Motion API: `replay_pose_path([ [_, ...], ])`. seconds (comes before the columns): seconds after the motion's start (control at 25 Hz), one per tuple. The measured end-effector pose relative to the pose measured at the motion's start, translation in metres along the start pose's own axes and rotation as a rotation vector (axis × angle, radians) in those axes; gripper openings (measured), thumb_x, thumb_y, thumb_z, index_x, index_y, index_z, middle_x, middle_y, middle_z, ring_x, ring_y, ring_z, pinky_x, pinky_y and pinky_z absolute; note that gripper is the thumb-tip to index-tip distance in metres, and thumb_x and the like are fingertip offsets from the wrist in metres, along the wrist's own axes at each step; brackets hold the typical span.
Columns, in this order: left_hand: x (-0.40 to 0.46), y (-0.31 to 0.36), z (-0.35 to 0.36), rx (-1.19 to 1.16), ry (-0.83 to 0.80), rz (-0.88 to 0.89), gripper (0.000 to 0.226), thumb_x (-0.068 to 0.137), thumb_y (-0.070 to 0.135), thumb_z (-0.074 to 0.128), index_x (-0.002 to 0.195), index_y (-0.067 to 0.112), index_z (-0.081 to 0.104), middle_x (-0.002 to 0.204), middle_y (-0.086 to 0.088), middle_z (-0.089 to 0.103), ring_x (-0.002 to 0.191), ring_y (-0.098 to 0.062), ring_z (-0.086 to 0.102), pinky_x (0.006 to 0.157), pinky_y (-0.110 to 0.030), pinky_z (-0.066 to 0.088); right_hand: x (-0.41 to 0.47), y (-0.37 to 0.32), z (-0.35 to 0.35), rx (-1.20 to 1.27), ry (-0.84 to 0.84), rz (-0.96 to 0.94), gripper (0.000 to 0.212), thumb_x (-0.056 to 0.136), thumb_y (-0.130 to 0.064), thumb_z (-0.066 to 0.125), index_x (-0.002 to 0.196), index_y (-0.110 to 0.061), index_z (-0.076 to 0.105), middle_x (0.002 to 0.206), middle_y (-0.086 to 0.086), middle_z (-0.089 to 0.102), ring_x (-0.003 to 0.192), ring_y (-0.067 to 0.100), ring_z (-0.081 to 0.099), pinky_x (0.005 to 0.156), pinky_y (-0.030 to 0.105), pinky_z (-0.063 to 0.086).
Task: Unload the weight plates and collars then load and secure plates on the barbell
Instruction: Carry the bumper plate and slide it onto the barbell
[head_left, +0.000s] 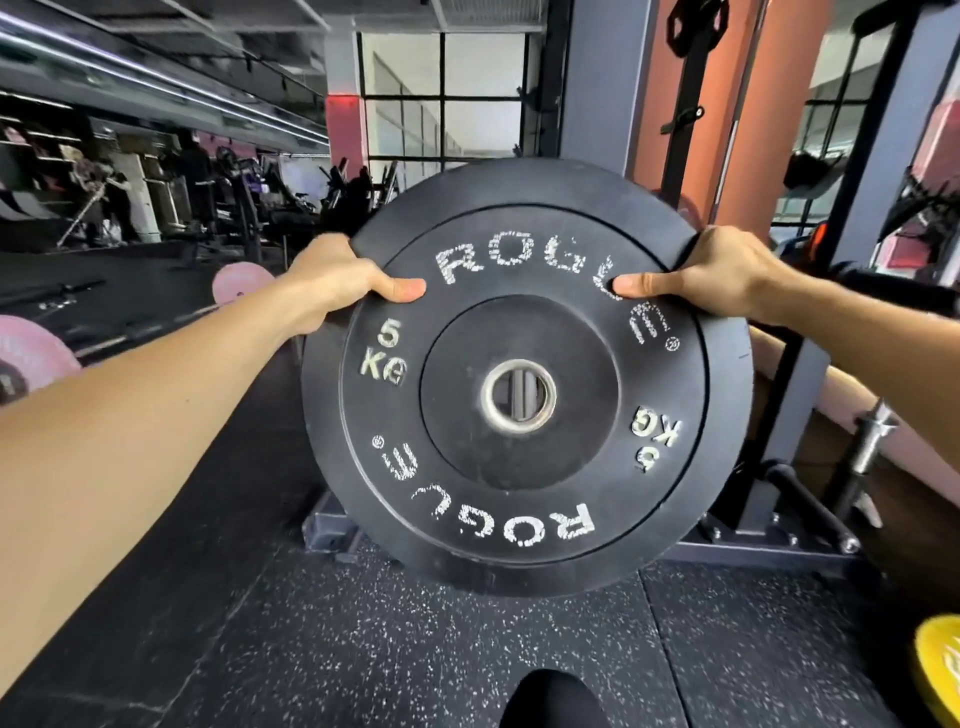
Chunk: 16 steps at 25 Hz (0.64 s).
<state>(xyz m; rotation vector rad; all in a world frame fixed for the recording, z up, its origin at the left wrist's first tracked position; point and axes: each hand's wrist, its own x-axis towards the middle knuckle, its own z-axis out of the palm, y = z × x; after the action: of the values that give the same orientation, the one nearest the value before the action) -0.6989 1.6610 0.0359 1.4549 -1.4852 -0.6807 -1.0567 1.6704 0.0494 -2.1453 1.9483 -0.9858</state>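
A black 5 kg bumper plate (524, 467) with worn white lettering fills the middle of the head view, held upright above the floor with its face toward me. My left hand (337, 280) grips its upper left rim, thumb on the face. My right hand (711, 275) grips the upper right rim the same way. Its steel centre hole (518, 397) is open, with nothing through it. A steel barbell sleeve end (875, 434) pokes up at the right, beside the plate and apart from it.
A grey rack base (769, 540) and upright (597, 78) stand just behind the plate. Pink plates (31, 353) on a barbell lie on the floor at left. A yellow plate (940, 670) sits at the lower right corner. Speckled rubber flooring (415, 649) lies underfoot.
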Motion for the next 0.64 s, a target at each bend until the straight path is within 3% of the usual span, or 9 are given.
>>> replay_pose_path([
  [0.12, -0.004, -0.032, 0.016, 0.014, -0.019, 0.002, 0.034, 0.062, 0.026, 0.093, 0.082, 0.023, 0.066, 0.081, 0.009, 0.071, 0.078, -0.011, 0.067, 0.060, -0.023, 0.050, -0.013, 0.015, 0.028, -0.026, -0.009, 0.027, 0.085, 0.046, -0.080, 0.074, 0.072, 0.001, 0.066, 0.075, 0.010, 0.068, 0.076, 0.028, 0.063, 0.064, 0.035, 0.049],
  [0.24, -0.004, -0.050, 0.030, 0.020, -0.031, -0.016, 0.036, 0.058, 0.025, 0.095, 0.084, 0.023, 0.071, 0.084, 0.007, 0.075, 0.081, -0.015, 0.071, 0.072, -0.029, 0.055, -0.019, 0.034, 0.045, -0.033, -0.025, 0.059, 0.105, 0.036, -0.090, 0.070, 0.091, 0.000, 0.072, 0.091, 0.013, 0.074, 0.086, 0.027, 0.067, 0.081, 0.040, 0.057],
  [0.32, -0.001, -0.061, 0.038, 0.022, -0.046, -0.019, 0.038, 0.056, 0.027, 0.096, 0.085, 0.022, 0.072, 0.084, 0.006, 0.077, 0.083, -0.016, 0.072, 0.074, -0.030, 0.057, -0.023, 0.044, 0.053, -0.012, -0.037, 0.074, 0.099, 0.036, -0.088, 0.071, 0.091, -0.006, 0.073, 0.091, 0.008, 0.074, 0.087, 0.023, 0.067, 0.084, 0.039, 0.056],
  [0.52, 0.002, -0.089, 0.063, 0.039, -0.063, -0.043, 0.049, 0.051, 0.031, 0.097, 0.092, 0.025, 0.072, 0.091, 0.007, 0.076, 0.091, -0.018, 0.071, 0.087, -0.037, 0.056, -0.036, 0.062, 0.075, -0.032, -0.061, 0.106, 0.070, 0.055, -0.074, 0.075, 0.073, -0.007, 0.066, 0.071, 0.001, 0.065, 0.069, 0.014, 0.058, 0.056, 0.023, 0.039],
  [0.64, 0.004, -0.102, 0.074, 0.047, -0.078, -0.056, 0.056, 0.050, 0.033, 0.098, 0.097, 0.026, 0.069, 0.096, 0.007, 0.075, 0.096, -0.020, 0.069, 0.092, -0.040, 0.055, -0.031, 0.078, 0.091, -0.005, -0.051, 0.069, 0.095, 0.044, -0.084, 0.071, 0.090, -0.002, 0.072, 0.089, 0.011, 0.074, 0.084, 0.022, 0.066, 0.075, 0.033, 0.054],
])
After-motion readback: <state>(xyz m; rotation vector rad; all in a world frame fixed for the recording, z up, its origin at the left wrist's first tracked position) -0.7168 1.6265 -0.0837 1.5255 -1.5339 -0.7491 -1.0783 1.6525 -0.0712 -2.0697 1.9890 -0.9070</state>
